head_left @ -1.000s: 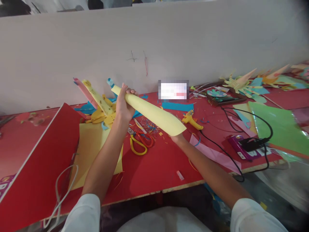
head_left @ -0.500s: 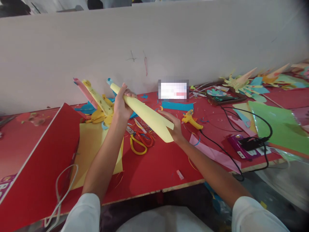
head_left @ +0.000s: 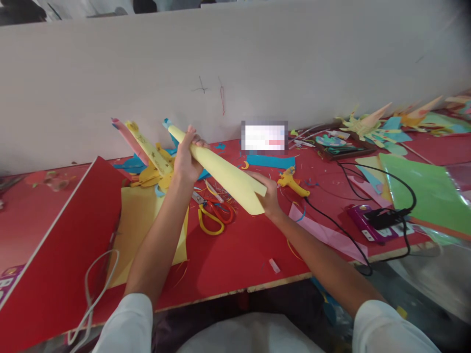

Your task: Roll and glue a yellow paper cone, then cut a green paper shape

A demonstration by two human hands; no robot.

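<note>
A pale yellow sheet of paper, rolled into a cone (head_left: 228,176), is held aslant above the table. My left hand (head_left: 188,157) wraps round its narrow upper end. At the wide lower end is my right hand (head_left: 269,196), on the far side of the paper with its fingers partly hidden behind and inside the roll. The lower edge shows a notch where the layers overlap. Below the cone lie scissors (head_left: 211,223) with yellow and red handles, among thin paper scraps. A yellow glue gun (head_left: 292,182) rests to the right of my right hand.
Finished-looking paper cones (head_left: 152,154) stand at the back left. A yellow sheet (head_left: 143,235) lies beside a red divider (head_left: 69,245). A purple power strip (head_left: 371,225) with black cables, a pink strip (head_left: 327,233) and green sheets (head_left: 427,191) occupy the right. A white wall closes the back.
The cone's wide end has shifted slightly, and its overlap notch looks a little different. My right hand has moved very slightly; my left hand keeps its grip.
</note>
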